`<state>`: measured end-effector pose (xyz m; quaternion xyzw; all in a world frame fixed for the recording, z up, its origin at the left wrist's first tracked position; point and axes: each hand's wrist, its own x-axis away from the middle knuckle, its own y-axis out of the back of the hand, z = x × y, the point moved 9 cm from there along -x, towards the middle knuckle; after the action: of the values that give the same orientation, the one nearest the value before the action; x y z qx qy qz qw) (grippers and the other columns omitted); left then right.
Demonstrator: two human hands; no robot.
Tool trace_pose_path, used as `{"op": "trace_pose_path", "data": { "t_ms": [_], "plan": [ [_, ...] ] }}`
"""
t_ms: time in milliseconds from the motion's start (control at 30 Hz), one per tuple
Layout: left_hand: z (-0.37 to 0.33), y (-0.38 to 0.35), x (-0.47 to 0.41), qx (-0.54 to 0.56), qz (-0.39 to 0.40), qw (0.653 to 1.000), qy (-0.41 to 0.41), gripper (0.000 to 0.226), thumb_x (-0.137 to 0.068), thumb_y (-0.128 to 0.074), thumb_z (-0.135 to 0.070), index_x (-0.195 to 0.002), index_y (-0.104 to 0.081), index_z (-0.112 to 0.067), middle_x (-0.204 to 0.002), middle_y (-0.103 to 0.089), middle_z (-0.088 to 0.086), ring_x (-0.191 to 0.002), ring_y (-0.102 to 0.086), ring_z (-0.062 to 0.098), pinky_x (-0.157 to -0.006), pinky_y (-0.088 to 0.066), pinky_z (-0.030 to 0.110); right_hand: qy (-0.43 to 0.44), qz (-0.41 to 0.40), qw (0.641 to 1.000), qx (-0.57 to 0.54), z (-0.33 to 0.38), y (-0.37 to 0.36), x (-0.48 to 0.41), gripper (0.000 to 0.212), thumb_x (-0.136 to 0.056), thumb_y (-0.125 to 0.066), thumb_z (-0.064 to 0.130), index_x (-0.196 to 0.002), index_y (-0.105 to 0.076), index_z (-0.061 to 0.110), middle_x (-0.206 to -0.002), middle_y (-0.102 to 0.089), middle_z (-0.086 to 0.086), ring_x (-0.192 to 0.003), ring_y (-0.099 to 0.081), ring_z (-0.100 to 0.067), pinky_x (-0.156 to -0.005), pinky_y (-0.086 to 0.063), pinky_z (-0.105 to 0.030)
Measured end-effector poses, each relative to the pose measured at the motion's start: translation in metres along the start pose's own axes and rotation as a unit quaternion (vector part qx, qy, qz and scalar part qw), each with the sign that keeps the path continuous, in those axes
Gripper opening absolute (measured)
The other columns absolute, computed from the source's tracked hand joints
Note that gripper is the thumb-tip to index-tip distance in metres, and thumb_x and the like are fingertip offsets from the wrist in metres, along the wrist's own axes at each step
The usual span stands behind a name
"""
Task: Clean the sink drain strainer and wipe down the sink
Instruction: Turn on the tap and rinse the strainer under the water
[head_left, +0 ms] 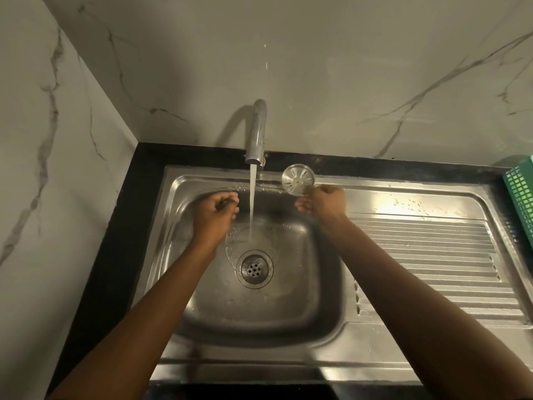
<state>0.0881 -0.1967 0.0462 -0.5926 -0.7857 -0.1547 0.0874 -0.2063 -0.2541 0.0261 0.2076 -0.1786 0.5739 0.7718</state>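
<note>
Pinching the strainer (298, 179), the right hand (326, 202) hovers.

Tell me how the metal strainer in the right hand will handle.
The strainer looks like thin pressed steel, so probably stiff and light. With the tap water running and droplets about, it is likely slippery in the right hand. Being a round disc, it may roll on edge if dropped.

text: none legible | labels: none | numbers: none
</note>
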Motion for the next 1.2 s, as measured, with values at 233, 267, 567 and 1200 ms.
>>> {"op": "trace_pose_path", "data": {
  "t_ms": [233, 267, 567, 1200],
  "plan": [
    [0.002, -0.024, -0.003, -0.018, 0.112, 0.991, 0.07, 0.044, -0.105, -0.061, -0.024, -0.147, -0.054, -0.015, -0.13, -0.071, 0.008, -0.113, -0.073, 0.027, -0.101, -0.059, 0.043, 0.226, 0.097, 0.896, 0.369, 0.031, -0.061, 0.07, 0.027, -0.091, -0.072, 0.026, -0.066, -0.065, 0.021, -0.054, -0.069, 0.0, -0.047, -0.067, -0.006, -0.048, -0.051, -0.011],
    [0.004, -0.024, -0.002, -0.019, 0.118, 0.99, 0.075, 0.042, -0.105, -0.06, -0.021, -0.147, -0.055, -0.014, -0.128, -0.072, 0.01, -0.113, -0.073, 0.029, -0.101, -0.058, 0.045, 0.254, 0.09, 0.875, 0.401, 0.037, -0.067, 0.076, 0.03, -0.09, -0.072, 0.028, -0.062, -0.062, 0.022, -0.053, -0.066, 0.002, -0.045, -0.061, -0.005, -0.043, -0.043, -0.009],
    [0.006, -0.012, 0.004, -0.042, 0.103, 0.993, 0.034, 0.027, -0.099, -0.063, -0.005, -0.121, -0.074, -0.018, -0.103, -0.078, -0.001, -0.081, -0.071, 0.006, -0.071, -0.059, 0.025, 0.31, 0.106, 0.822, 0.465, 0.054, -0.098, 0.089, 0.032, -0.087, -0.071, 0.027, -0.058, -0.059, 0.02, -0.054, -0.058, 0.002, -0.048, -0.054, -0.011, -0.044, -0.034, -0.018],
    [0.03, 0.002, 0.048, 0.127, 0.12, 0.978, 0.118, 0.017, -0.102, -0.062, -0.008, -0.11, -0.074, 0.0, -0.098, -0.079, 0.028, -0.088, -0.08, 0.039, -0.073, -0.067, 0.035, 0.235, 0.191, 0.912, 0.276, 0.058, -0.12, 0.092, 0.016, -0.083, -0.082, 0.002, -0.096, -0.083, 0.011, -0.08, -0.076, 0.015, -0.077, -0.072, 0.004, -0.076, -0.058, -0.013]
  ]
}}
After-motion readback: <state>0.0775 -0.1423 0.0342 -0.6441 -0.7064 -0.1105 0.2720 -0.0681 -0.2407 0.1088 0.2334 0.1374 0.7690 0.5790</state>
